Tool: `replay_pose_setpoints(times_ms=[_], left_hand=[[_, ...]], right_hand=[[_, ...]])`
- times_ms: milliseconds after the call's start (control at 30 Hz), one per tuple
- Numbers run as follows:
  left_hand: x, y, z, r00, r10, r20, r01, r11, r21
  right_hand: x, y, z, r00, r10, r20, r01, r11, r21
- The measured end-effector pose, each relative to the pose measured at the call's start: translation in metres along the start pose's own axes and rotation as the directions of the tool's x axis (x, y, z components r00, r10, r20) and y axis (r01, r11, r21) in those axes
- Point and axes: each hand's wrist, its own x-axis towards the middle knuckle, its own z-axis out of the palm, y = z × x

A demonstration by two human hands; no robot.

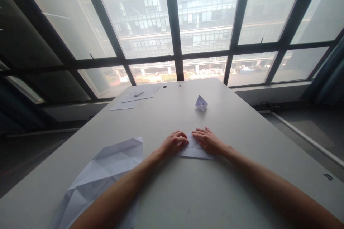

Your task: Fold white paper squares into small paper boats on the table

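Note:
A folded sheet of white paper (197,153) lies on the table between my hands, with a pointed top and a wide flat strip along its near edge. My left hand (175,142) is at its left slope, fingers curled and thumb and fingertips closed on the paper's edge. Across the right slope lies my right hand (209,141), its fingers stretched out flat and pressing on the paper. Part of the sheet is hidden under both hands. Beyond them stands a small folded paper boat (201,103).
A large creased sheet (107,166) lies at the left, partly under my left forearm. Several flat sheets (123,104) with a pen-like object (138,94) on them lie at the table's far left. The white table (172,193) reaches toward a wall of windows (204,10).

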Motion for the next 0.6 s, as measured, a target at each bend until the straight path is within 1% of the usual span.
replay_pose_setpoints(times_ms=[133, 233, 333, 467, 600], left_hand=[[0.000, -0.005, 0.003, 0.998, 0.057, 0.036, -0.055, 0.997, -0.049], [0.001, -0.003, 0.001, 0.991, 0.101, 0.082, -0.102, 0.995, 0.006], [0.002, 0.003, -0.003, 0.980, 0.139, 0.140, -0.151, 0.986, 0.077], [0.002, 0.008, -0.003, 0.979, 0.142, 0.149, -0.160, 0.980, 0.118], [0.003, 0.008, -0.001, 0.979, 0.141, 0.150, -0.158, 0.982, 0.108]], right_hand=[[0.001, 0.000, 0.000, 1.000, -0.014, 0.021, 0.014, 1.000, -0.003], [0.001, 0.001, 0.000, 1.000, -0.017, 0.019, 0.018, 0.999, -0.029], [0.000, 0.002, -0.001, 0.999, -0.023, -0.043, 0.019, 0.996, -0.089], [-0.001, 0.001, -0.004, 0.988, -0.061, -0.144, 0.038, 0.987, -0.156], [0.000, -0.002, -0.006, 0.983, -0.086, -0.161, 0.059, 0.985, -0.162]])
